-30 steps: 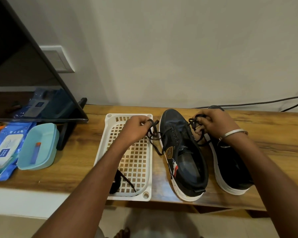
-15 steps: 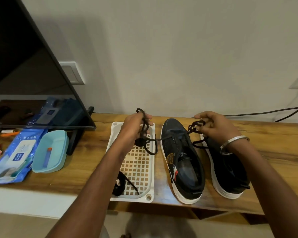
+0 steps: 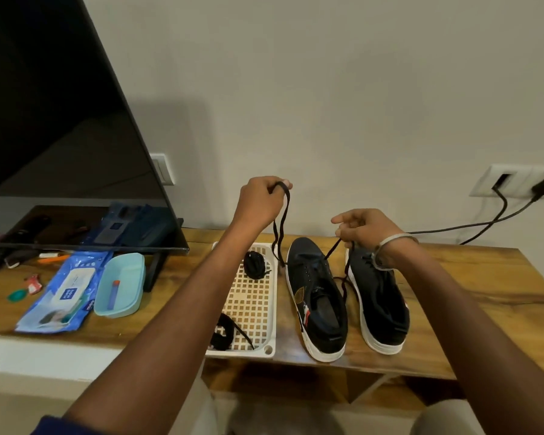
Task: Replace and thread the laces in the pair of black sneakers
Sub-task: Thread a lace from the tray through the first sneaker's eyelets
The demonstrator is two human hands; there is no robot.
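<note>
Two black sneakers with white soles stand side by side on the wooden table [image 3: 484,277], the left sneaker [image 3: 316,296] beside the right sneaker [image 3: 380,296]. A black lace [image 3: 280,227] runs from the left sneaker's front eyelets up to both hands. My left hand [image 3: 259,202] grips one end, raised high above the white tray [image 3: 272,309]. My right hand [image 3: 363,229] pinches the other end just above the sneakers' toes. Two bundled black laces lie in the tray, one at the far end [image 3: 256,264] and one at the near end [image 3: 222,332].
A TV screen [image 3: 54,136] stands at the left on its stand. In front of it lie a blue wipes pack [image 3: 65,293], a light blue box [image 3: 120,285] and small items. Black cables [image 3: 484,226] run from wall sockets at the right.
My left hand has risen well above the tray, pulling the lace up and out long. My right hand lifted slightly with its end. A lace bundle now lies at the tray's far end.
</note>
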